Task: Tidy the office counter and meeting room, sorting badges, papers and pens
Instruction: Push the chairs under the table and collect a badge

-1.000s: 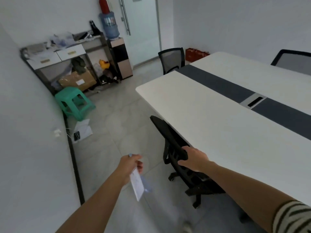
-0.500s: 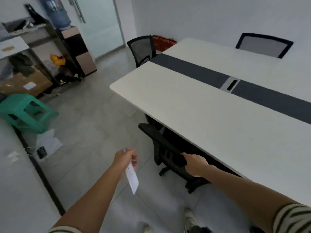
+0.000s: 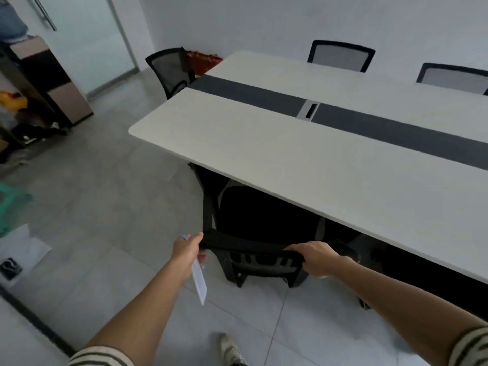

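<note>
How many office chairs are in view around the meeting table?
4. The near chair, held by the left hand and right hand; one chair at the table's left end; two chairs along its far side. More may be hidden under the table.

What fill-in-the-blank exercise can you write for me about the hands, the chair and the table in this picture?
1. The right hand grips the top of the black chair, whose seat is partly ____ the table.
2. The left hand holds a flat card of ____ colour.
3. Beyond the table's far long edge, ____ chair backs show.
Missing words: under; white; two.
</note>
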`<state>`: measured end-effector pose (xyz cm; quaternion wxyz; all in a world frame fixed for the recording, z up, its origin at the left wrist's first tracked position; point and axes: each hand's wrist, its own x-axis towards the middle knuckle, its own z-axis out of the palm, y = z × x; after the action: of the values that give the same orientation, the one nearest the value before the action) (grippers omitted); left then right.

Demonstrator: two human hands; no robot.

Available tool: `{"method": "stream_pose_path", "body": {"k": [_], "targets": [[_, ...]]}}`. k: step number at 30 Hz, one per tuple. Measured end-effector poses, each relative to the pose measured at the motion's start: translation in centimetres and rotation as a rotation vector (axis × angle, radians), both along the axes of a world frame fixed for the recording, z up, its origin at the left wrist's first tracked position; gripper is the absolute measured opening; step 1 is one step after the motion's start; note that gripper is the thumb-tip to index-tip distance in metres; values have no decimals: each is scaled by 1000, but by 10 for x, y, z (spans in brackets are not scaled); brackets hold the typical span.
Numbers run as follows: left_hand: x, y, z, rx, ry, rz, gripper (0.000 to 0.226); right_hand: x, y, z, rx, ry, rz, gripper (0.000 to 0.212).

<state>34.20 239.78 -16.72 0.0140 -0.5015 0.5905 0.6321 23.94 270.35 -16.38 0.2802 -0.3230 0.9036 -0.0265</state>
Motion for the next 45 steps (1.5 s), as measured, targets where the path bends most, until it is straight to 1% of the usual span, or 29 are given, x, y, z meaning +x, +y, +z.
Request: {"method": "stream_pose_path", "body": {"k": [3,4,8,10,14,18,22,29,32,35,40,45], "targets": [[19,28,-6,-15,-17,-17,23,25,25,-1,-21,3,19,60],[26,38,-8,-23,-24,-4,22,34,33,-3,-31,7,18,60],[59,82,-20,-63,-73,48,39,67,73,-7,-56,52,32,61],[73,98,-26,-100,-89,36,44,79,88,-9,-60,63,28,60],[90,118,-33,-117,-89,59,46,94,103,-14,-59,94,-9,52],[85,117,-32,-132,-90,59,46,92,102,-14,-67,114,-34,50],[61,97,-31,-166,-94,56,55,77,84,-12,-73,127,-41,51],[-8,17,-41,-226,-104,29,46,24,12,-19,-78,145,-49,49],[-51,-31,-49,-222,-107,-12,48,-6,-30,-23,-59,141,-82,50],[-85,-60,-38,-222,-101,-72,49,-32,-63,-18,-40,132,-114,52],[-144,-108,-35,-261,-86,-139,44,-68,-109,-17,-15,99,-195,54],[-191,-137,-32,-312,-45,-178,28,-99,-141,-16,-4,28,-226,59]]}}
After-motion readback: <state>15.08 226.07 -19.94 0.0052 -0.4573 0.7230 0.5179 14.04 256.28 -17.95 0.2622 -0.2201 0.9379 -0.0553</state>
